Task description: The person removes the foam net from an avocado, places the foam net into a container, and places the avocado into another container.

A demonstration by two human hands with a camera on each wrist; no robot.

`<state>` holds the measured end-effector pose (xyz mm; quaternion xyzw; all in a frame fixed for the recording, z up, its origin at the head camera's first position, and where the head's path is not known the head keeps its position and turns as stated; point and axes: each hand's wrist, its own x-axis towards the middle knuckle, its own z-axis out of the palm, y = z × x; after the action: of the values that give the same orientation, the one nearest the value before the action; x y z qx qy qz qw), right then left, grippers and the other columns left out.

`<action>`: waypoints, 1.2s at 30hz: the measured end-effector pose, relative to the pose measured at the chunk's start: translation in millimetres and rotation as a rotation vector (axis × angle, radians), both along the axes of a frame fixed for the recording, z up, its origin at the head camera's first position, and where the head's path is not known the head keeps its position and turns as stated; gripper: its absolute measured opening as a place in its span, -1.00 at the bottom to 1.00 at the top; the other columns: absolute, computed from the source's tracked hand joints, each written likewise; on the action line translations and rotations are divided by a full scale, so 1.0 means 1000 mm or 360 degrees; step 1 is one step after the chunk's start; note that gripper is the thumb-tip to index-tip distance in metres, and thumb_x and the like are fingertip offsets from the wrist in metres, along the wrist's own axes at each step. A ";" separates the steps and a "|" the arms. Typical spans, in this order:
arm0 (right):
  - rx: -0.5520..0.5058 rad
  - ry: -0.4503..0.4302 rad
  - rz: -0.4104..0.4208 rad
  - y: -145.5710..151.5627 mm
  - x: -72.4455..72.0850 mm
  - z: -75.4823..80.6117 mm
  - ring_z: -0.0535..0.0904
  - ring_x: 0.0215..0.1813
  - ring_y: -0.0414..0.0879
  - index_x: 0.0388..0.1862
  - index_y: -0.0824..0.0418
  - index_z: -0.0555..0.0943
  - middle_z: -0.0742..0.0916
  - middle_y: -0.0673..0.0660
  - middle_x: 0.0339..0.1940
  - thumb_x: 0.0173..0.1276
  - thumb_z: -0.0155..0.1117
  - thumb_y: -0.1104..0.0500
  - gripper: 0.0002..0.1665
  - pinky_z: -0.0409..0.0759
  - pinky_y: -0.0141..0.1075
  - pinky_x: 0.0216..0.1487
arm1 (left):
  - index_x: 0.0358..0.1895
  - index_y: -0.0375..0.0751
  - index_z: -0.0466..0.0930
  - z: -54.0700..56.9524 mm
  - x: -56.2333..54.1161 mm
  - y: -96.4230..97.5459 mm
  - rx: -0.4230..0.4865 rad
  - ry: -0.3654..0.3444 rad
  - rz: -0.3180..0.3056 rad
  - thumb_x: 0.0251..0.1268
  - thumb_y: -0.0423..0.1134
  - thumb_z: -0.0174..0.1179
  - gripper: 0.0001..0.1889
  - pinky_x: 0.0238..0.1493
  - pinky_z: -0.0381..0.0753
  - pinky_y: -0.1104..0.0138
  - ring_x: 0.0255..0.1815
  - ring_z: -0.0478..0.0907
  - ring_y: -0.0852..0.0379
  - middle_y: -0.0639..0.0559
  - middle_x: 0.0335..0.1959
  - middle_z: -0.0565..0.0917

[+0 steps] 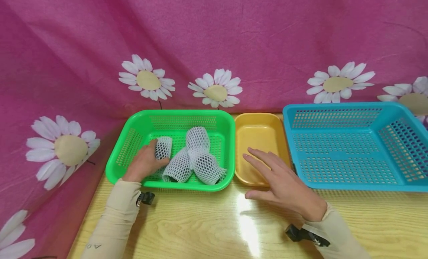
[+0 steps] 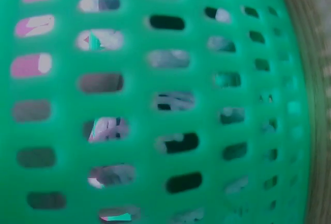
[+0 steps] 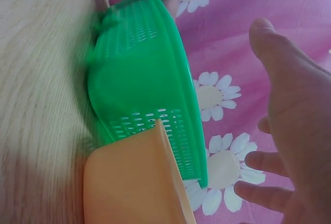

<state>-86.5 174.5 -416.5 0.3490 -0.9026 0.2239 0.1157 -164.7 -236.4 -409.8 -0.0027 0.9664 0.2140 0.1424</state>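
Note:
In the head view my left hand (image 1: 143,162) reaches down into the green basket (image 1: 230,147). Its fingers and thumb curl round a white foam-net sleeve (image 1: 164,147) at the basket's left side; what the sleeve wraps cannot be made out. Several more net sleeves lie bunched to the right, among them an upright one (image 1: 198,138) and a tilted one (image 1: 208,168) with something dark at its end. Above the front of the yellow tray (image 1: 247,183), my right hand (image 1: 284,181) hovers with spread fingers, holding nothing. The left wrist view shows only the basket's perforated wall (image 2: 134,89).
A large blue basket (image 1: 337,151) stands right of the yellow tray, the three containers side by side. Behind them hangs a pink cloth (image 1: 260,47) with daisies, which also runs down the left side. The wooden table (image 1: 207,222) extends in front.

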 end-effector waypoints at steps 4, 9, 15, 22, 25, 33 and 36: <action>-0.0008 -0.0018 0.0000 0.000 0.001 -0.001 0.34 0.59 0.06 0.65 -0.03 0.25 0.41 0.12 0.62 0.21 0.43 -0.39 0.13 0.31 0.20 0.56 | 0.65 -0.38 -0.05 0.003 0.001 -0.001 -0.0014 0.0040 0.0019 0.28 0.04 0.21 0.00 0.33 0.47 -0.31 0.41 0.40 -0.51 -0.58 0.48 0.31; 0.0005 -0.0058 -0.0014 0.000 0.003 0.000 0.34 0.59 0.05 0.66 -0.07 0.22 0.39 0.08 0.64 0.20 0.46 -0.38 0.14 0.27 0.16 0.59 | 0.65 -0.33 -0.04 0.009 0.004 -0.001 -0.0009 0.0067 0.0057 0.26 0.04 0.21 0.00 0.22 0.54 -0.25 0.27 0.49 -0.41 -0.55 0.42 0.37; 0.0012 -0.0097 -0.0016 0.000 0.005 -0.001 0.38 0.55 0.09 0.67 -0.10 0.19 0.37 0.05 0.64 0.18 0.48 -0.38 0.17 0.29 0.17 0.58 | 0.67 -0.27 -0.06 0.017 0.008 0.000 -0.0003 0.0090 0.0081 0.27 0.04 0.21 0.00 0.09 0.54 -0.17 0.13 0.50 -0.29 -0.49 0.41 0.38; 0.0031 -0.0096 -0.0022 -0.001 0.006 -0.001 0.38 0.56 0.05 0.68 -0.12 0.18 0.37 0.03 0.64 0.19 0.45 -0.39 0.16 0.26 0.09 0.62 | 0.68 -0.22 -0.08 0.027 0.015 0.006 -0.0014 0.0165 0.0053 0.26 0.02 0.22 0.00 0.05 0.55 -0.14 0.08 0.51 -0.25 -0.47 0.42 0.37; 0.0032 -0.0093 -0.0020 -0.001 0.006 0.000 0.39 0.56 0.05 0.67 -0.10 0.20 0.38 0.03 0.64 0.19 0.46 -0.40 0.16 0.28 0.11 0.61 | 0.67 -0.24 -0.06 0.030 0.018 0.009 -0.0014 0.0214 0.0024 0.26 0.01 0.23 -0.01 0.03 0.57 -0.16 0.07 0.54 -0.27 -0.49 0.41 0.38; 0.0020 -0.0070 -0.0009 0.001 0.008 0.001 0.41 0.53 0.02 0.67 -0.08 0.20 0.41 0.03 0.62 0.19 0.46 -0.40 0.16 0.33 0.07 0.58 | 0.66 -0.27 -0.01 0.038 0.026 0.019 -0.0021 0.0346 -0.0042 0.27 -0.01 0.28 -0.02 0.02 0.59 -0.20 0.08 0.58 -0.32 -0.47 0.38 0.42; 0.0019 -0.0071 -0.0009 0.001 0.009 0.001 0.41 0.53 0.02 0.67 -0.07 0.21 0.41 0.03 0.61 0.19 0.46 -0.40 0.16 0.35 0.06 0.57 | 0.64 -0.33 0.01 0.041 0.030 0.024 -0.0013 0.0398 -0.0087 0.26 -0.02 0.29 -0.02 0.13 0.58 -0.26 0.21 0.55 -0.39 -0.48 0.43 0.39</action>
<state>-77.8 175.7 -415.6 0.3420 -0.9073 0.2258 0.0941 -134.3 -212.8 -368.4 0.0497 0.9772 0.2048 0.0266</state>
